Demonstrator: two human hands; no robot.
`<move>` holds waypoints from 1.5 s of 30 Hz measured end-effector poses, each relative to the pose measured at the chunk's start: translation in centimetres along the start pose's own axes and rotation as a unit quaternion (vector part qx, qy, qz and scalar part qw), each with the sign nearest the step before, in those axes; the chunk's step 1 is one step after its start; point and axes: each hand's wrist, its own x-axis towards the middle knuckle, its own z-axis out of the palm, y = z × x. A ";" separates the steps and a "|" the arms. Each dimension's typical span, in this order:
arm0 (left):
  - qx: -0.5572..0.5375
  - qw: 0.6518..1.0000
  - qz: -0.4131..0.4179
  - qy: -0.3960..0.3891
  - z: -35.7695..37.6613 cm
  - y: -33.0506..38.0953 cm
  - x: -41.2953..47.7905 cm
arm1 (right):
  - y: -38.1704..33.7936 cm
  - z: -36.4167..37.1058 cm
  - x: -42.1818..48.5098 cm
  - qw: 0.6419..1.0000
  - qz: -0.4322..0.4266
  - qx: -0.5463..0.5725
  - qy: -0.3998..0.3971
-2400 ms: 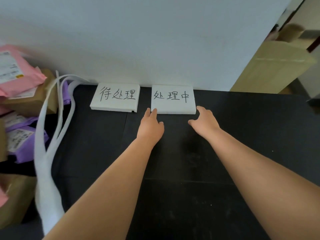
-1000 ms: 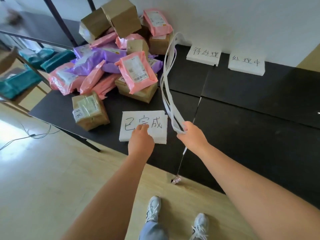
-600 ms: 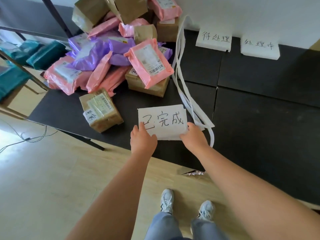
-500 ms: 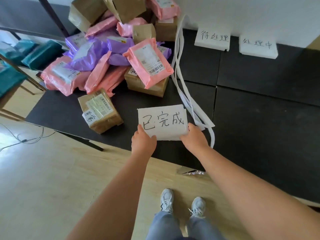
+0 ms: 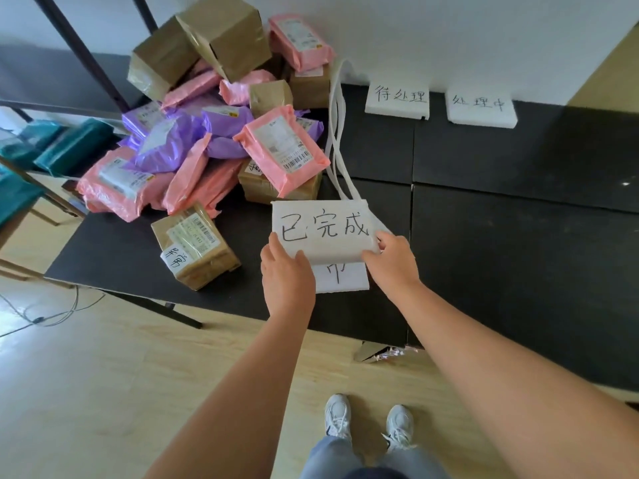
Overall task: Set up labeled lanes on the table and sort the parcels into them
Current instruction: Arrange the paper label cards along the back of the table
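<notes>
Both hands hold one white label card [image 5: 321,229] with three handwritten characters. The left grip [image 5: 287,274] pinches its near left corner, a finger lying over the face. The right grip [image 5: 390,261] curls round its near right corner. The card spans the gap between the two grips and reaches away from them toward the wall.

Just under it, between the wrists, a second white card [image 5: 342,278] lies on the black tabletop [image 5: 518,254]. The held card and the grips cover most of it, so only part of one character shows. White strips [image 5: 337,133] run from behind the held card's far edge toward the wall, their near ends hidden.

Far beyond the right grip, two more label cards [image 5: 397,100] lie against the wall. Left of and beyond the left grip the parcels [image 5: 207,143] are heaped on the tabletop: pink and purple mailers and taped-shut brown boxes, contents unseen. The nearest brown box [image 5: 195,247] lies just left of the left grip.
</notes>
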 end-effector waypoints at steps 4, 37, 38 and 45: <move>-0.009 0.998 0.053 -0.015 1.1 3.1 -0.5 | 1.1 -3.7 0.1 0.998 0.020 0.027 0.049; -0.083 0.976 0.093 -0.177 30.9 36.9 -15.2 | 28.1 -45.4 8.9 0.973 0.132 0.080 0.173; -0.076 0.975 0.098 -0.183 31.7 37.8 -14.5 | 28.3 -45.9 9.8 0.971 0.135 0.079 0.179; -0.052 0.971 0.126 -0.194 36.6 43.7 -9.2 | 29.0 -49.3 17.3 0.970 0.143 0.062 0.185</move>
